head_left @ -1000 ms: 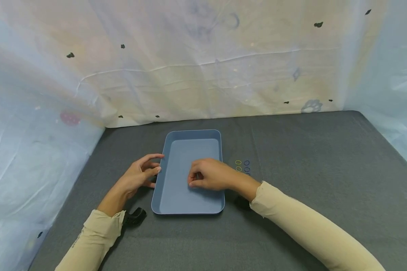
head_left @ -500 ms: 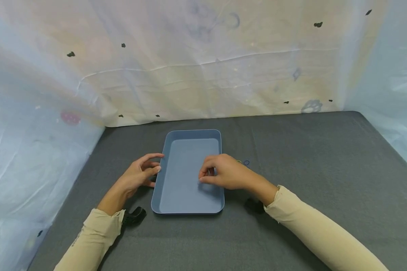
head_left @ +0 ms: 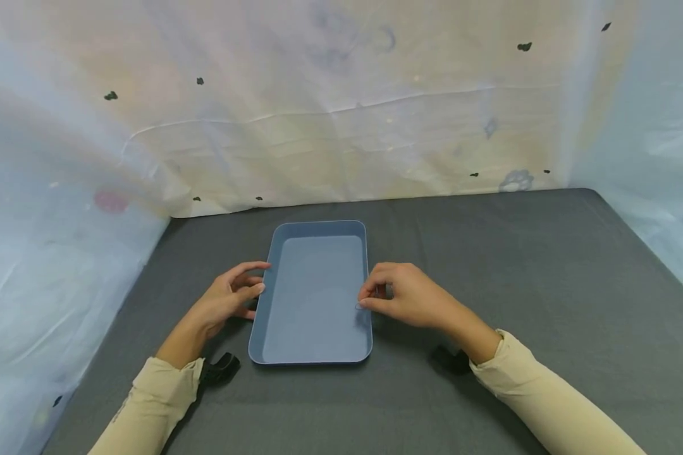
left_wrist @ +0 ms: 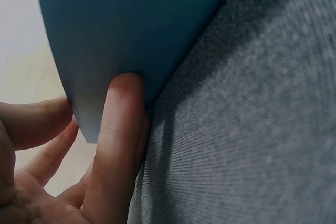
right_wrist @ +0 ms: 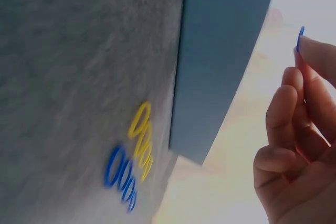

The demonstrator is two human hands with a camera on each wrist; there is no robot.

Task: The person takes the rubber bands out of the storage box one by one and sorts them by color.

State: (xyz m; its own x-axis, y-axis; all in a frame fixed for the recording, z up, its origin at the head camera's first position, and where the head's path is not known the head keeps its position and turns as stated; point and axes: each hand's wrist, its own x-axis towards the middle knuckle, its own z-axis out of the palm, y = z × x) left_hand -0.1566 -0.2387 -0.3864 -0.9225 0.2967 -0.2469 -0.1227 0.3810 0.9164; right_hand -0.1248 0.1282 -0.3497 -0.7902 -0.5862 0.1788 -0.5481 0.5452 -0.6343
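A shallow blue-grey tray (head_left: 313, 303) lies on the dark grey cloth. My left hand (head_left: 223, 296) is at its left side, with fingertips touching the rim and outer wall; the left wrist view shows one finger laid against the wall (left_wrist: 142, 30). Over the tray's right rim, my right hand (head_left: 408, 294) pinches a small thin blue ring (right_wrist: 301, 39) between thumb and finger. On the cloth right of the tray lie several yellow rings (right_wrist: 131, 127) and several blue rings (right_wrist: 107, 169), in two rows. From the head view, the right hand and forearm hide these rows.
Grey cloth (head_left: 489, 253) covers the tabletop. Pale printed sheeting (head_left: 341, 145) hangs behind the table and at both sides. A black wrist strap piece (head_left: 222, 368) shows below the left wrist, another dark piece (head_left: 451, 360) below the right.
My right hand has moved right, from over the tray's middle to its right rim, and now covers the rings on the cloth. The left hand stays at the tray. The head view has shifted slightly.
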